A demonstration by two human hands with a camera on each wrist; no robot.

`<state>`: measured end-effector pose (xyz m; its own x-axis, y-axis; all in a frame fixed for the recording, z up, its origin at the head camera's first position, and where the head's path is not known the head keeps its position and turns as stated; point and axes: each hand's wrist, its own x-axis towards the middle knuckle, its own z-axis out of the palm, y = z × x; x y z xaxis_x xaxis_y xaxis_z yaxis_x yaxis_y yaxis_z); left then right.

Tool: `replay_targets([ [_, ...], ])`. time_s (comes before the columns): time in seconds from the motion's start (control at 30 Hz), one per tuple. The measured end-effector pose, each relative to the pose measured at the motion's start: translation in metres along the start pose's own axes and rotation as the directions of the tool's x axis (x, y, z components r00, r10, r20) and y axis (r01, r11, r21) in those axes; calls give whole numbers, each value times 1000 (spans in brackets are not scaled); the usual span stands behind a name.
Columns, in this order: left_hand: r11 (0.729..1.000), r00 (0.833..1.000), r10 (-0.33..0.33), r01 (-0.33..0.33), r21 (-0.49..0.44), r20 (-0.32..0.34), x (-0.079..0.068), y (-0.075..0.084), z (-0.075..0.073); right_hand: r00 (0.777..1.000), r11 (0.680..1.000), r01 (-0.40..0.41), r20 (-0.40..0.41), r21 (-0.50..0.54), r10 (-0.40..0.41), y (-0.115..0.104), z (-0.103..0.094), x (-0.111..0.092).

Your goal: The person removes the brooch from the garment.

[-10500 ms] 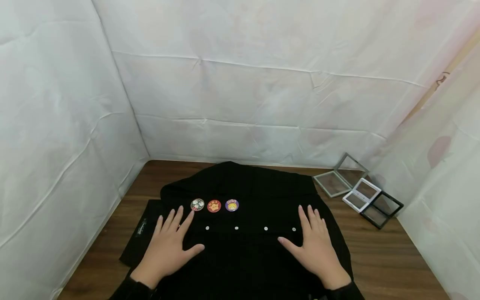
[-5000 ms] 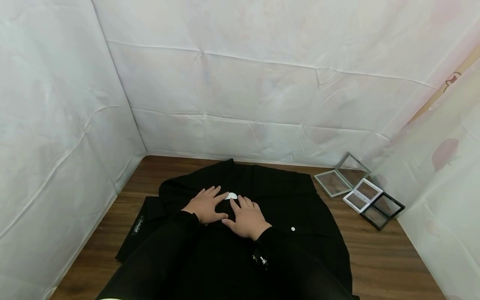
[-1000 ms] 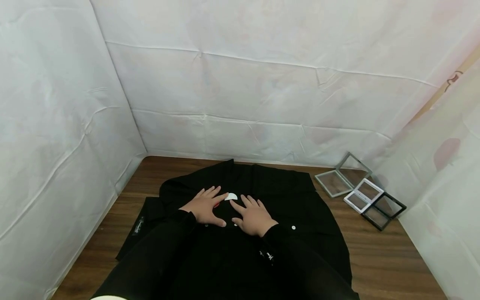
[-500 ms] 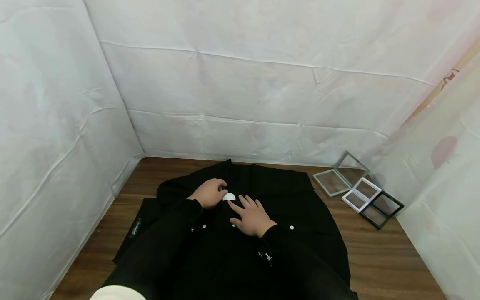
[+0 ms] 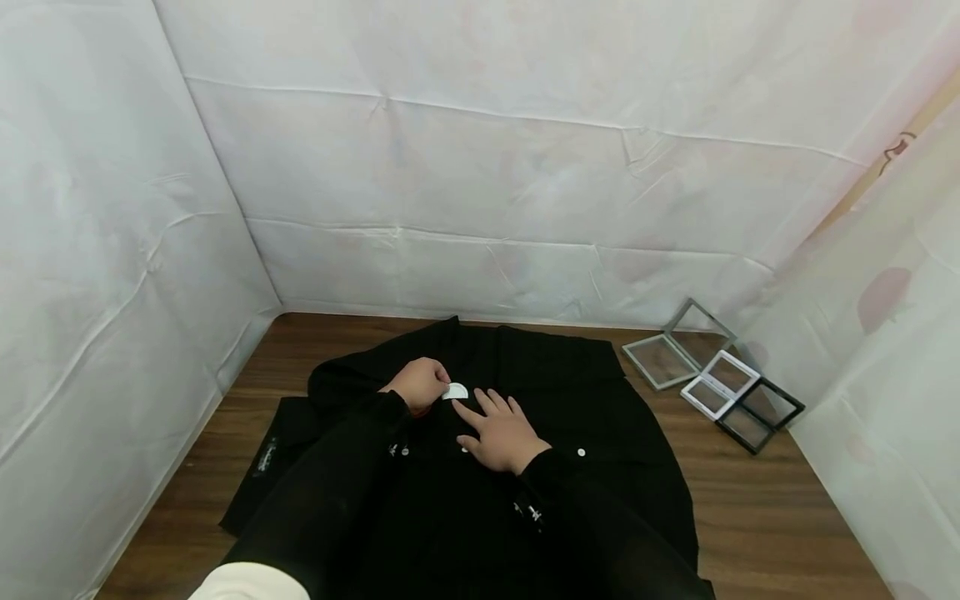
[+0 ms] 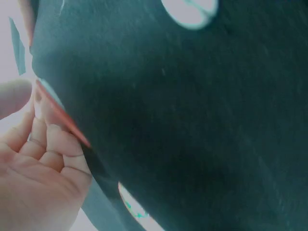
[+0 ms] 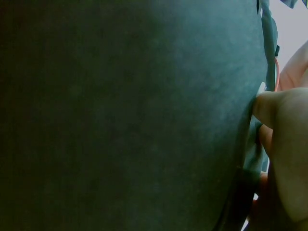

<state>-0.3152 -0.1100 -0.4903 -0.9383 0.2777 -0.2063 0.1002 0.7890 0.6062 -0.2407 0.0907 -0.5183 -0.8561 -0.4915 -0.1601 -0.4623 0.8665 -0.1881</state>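
A black button-up garment (image 5: 600, 500) lies spread over the wooden table. On it shows a white half-disc (image 5: 455, 392), apparently the lit part of a round badge. My left hand (image 5: 422, 385) has thumb and forefinger pinched at its left edge. A red-rimmed badge (image 6: 62, 113) appears edge-on beside my curled left fingers in the left wrist view; another badge (image 6: 132, 207) with green marks is nearer the bottom. My right hand (image 5: 506, 433) rests on the cloth with fingers spread, forefinger touching or near the half-disc's lower edge. The badges' faces are mostly hidden.
Three open folding mirrors, one grey (image 5: 663, 360), one white (image 5: 720, 385) and one black (image 5: 759, 414), lie at the table's back right. White buttons such as a button (image 5: 581, 452) line the garment. A white cloth wall (image 5: 450, 208) bounds the back.
Earlier both hands lay spread on the garment, then came together at the badges. In the last second my left fingers have drawn in to pinch the half-disc's edge; the right hand stays spread.
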Motion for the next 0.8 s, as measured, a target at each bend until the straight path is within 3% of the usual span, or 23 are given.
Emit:
replay_targets([
  [0.2, 1000, 999, 4, -4, -4, -50, 2, 7, 5, 1000, 1000, -8, -26, -18, 7, -2, -8, -3],
  [0.47, 997, 996, 25, -17, 80, -90, 4, 6, 12, 1000, 1000, -5, -7, -25, 5, 1, -2, 0],
  [0.8, 999, 995, -12, 16, 43, -97, -3, 1, 9, 1000, 1000, 1, -3, -19, -1, -2, -3, -2],
])
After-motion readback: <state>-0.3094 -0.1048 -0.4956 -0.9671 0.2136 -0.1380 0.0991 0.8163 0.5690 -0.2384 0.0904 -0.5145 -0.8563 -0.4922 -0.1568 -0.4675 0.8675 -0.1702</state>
